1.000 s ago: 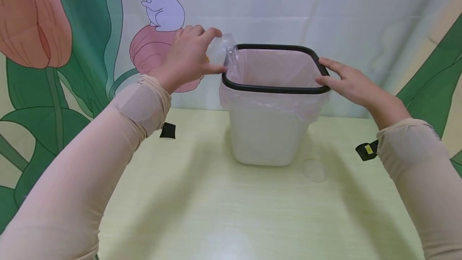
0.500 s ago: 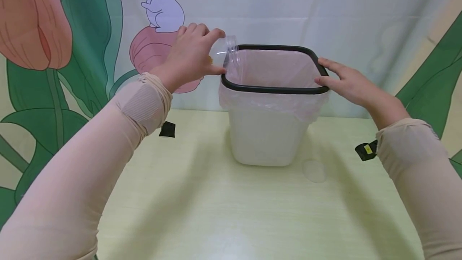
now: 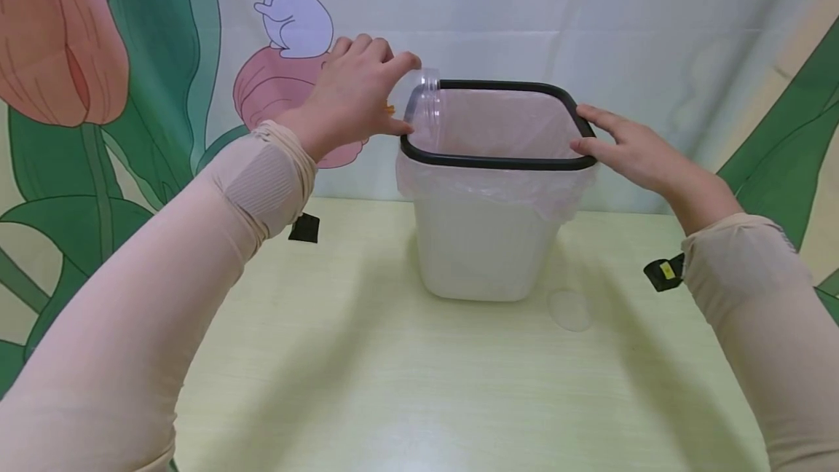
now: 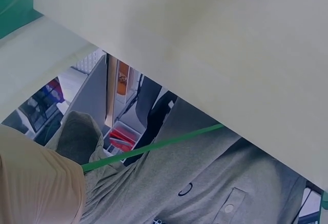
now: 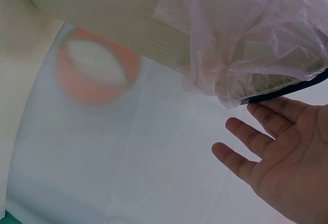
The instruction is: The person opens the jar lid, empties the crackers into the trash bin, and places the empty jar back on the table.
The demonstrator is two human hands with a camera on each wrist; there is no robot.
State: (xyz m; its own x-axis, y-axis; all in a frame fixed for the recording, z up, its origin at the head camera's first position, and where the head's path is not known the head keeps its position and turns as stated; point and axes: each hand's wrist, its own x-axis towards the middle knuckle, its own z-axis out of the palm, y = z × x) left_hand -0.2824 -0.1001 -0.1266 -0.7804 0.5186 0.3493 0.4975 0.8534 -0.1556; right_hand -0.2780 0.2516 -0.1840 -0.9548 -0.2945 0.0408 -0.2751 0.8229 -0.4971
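Observation:
In the head view my left hand (image 3: 357, 97) grips a clear plastic jar (image 3: 429, 104) between thumb and fingers. The jar lies tipped on its side, its ridged mouth over the left rim of a white trash bin (image 3: 485, 246). A bit of orange (image 3: 391, 109) shows near the jar's base, mostly hidden by the hand. A pinkish plastic bag (image 3: 501, 122) lines the bin under a black rim ring (image 3: 498, 164). My right hand (image 3: 645, 155) rests on the ring's right side; in the right wrist view its fingers (image 5: 248, 137) are extended, some off the ring.
A clear round disc (image 3: 570, 310) lies on the pale table (image 3: 419, 384) in front of the bin. Two black pieces, left (image 3: 304, 228) and right (image 3: 664, 273), lie farther out. A printed curtain (image 3: 498, 13) hangs behind. The left wrist view shows the table's underside area and grey clothing (image 4: 205, 167).
My left hand has shifted slightly right, and the jar's mouth has come a little farther over the bin. The right hand and bin have stayed almost in place.

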